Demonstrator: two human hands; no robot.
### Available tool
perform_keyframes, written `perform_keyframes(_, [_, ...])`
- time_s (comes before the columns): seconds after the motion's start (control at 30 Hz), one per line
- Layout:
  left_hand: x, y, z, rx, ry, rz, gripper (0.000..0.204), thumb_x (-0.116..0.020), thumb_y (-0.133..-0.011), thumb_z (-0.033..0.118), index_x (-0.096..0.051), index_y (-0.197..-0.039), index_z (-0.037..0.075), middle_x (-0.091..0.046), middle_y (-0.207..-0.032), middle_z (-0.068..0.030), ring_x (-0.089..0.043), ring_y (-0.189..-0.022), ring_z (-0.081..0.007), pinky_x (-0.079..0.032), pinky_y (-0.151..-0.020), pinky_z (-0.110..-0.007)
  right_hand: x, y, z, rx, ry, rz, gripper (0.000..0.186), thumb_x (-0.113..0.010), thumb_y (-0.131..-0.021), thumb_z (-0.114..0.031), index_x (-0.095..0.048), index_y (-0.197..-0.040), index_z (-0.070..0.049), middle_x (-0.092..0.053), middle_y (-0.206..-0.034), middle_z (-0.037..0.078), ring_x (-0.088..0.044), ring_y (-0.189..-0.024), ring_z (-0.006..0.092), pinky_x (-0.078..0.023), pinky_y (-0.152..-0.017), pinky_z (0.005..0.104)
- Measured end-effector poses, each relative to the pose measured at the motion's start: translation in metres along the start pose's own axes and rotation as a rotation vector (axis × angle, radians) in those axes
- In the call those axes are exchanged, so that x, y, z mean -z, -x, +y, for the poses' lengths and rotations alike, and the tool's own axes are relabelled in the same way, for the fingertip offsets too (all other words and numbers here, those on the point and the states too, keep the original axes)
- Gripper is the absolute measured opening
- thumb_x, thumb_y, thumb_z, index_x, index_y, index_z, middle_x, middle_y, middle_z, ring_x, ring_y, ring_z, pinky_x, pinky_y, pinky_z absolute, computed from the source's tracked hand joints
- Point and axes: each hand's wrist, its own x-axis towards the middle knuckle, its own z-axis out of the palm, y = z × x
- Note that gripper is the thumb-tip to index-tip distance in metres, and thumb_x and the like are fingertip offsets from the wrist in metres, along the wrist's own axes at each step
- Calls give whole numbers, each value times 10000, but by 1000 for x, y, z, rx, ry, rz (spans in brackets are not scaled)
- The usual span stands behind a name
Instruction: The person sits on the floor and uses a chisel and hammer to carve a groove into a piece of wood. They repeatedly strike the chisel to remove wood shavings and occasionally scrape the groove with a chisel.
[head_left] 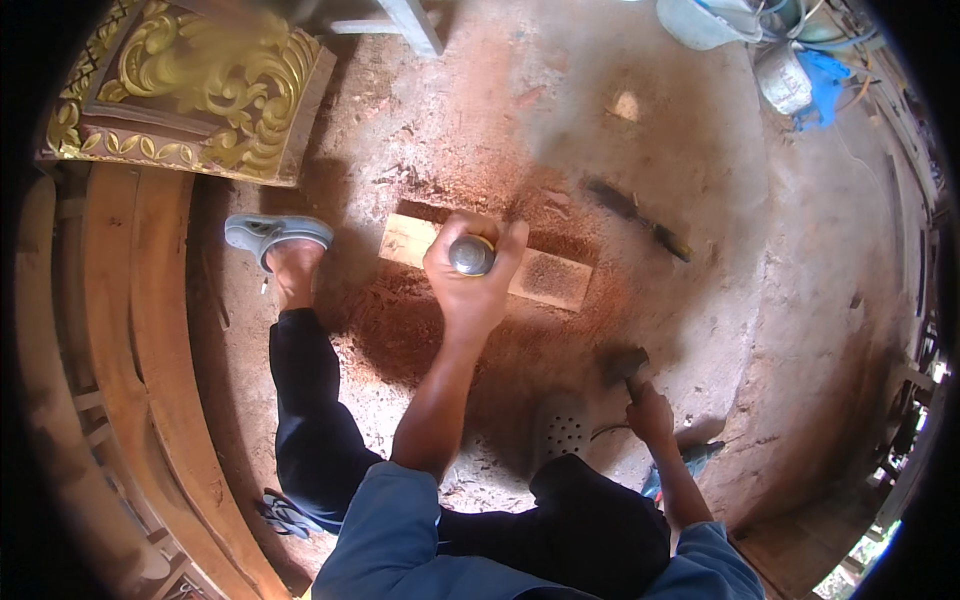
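Observation:
My left hand (470, 300) is closed around an upright chisel (471, 256), seen end-on by the round metal cap of its handle. Its blade is hidden beneath the hand. Below it a pale wooden block (550, 280) lies on the floor, with a dark, rough patch on its right part. Lower right, my right hand (652, 415) grips a hammer (628, 368) by its handle, the dark head pointing up and left, apart from the chisel and block.
Reddish wood chips surround the block. A dark tool with a yellow-banded handle (640, 220) lies right of it. A gold carved panel (200, 85) stands upper left, above long wooden planks (160, 350). Metal containers (785, 80) and a blue bag (825, 85) sit upper right.

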Motion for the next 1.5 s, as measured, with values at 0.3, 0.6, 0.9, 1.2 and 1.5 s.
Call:
perform_keyframes(0.3, [-10, 13, -13, 115, 52, 222, 216, -763, -836, 3, -560, -779, 51, -569, -730, 20, -518, -642, -45, -452, -573, -224, -1, 5, 3, 36, -61, 66, 311, -673, -807, -168, -560, -1064, -33, -688, -925, 282, -675, -903, 465, -532, -824, 558])
perform_keyframes(0.6, [-5, -2, 9, 219, 69, 150, 212, -799, -783, 49, -589, -763, 65, -568, -705, 6, -515, -649, -80, -425, -584, -272, -3, 6, 4, 72, -93, 102, 303, -664, -812, -172, -553, -1062, -41, -693, -894, 269, -679, -892, 454, -537, -807, 550])
perform_keyframes(0.9, [2, -5, 12, 123, 135, 93, 234, -815, -755, 46, -582, -764, 72, -579, -699, -1, -522, -611, -89, -422, -629, -235, -2, 4, 3, 27, -99, 68, 307, -636, -803, -151, -562, -1075, -27, -681, -906, 290, -656, -910, 484, -520, -843, 562])
perform_keyframes(1.2, [68, -80, 138, -247, 392, -91, 163, -609, -970, 208, -497, -965, 89, -461, -724, -18, -380, -558, -133, -348, -653, -325, -7, 4, 3, 49, -94, 69, 349, -673, -809, -207, -571, -1085, -19, -687, -930, 290, -674, -909, 467, -536, -826, 545])
perform_keyframes(1.5, [-20, 37, 68, -303, -269, -556, 344, -838, -619, 109, -678, -920, 67, -699, -862, -61, -703, -801, -221, -565, -717, -349, -10, 4, -1, 51, -134, 90, 385, -654, -789, -203, -580, -1109, -2, -685, -1006, 301, -658, -982, 473, -519, -865, 551])
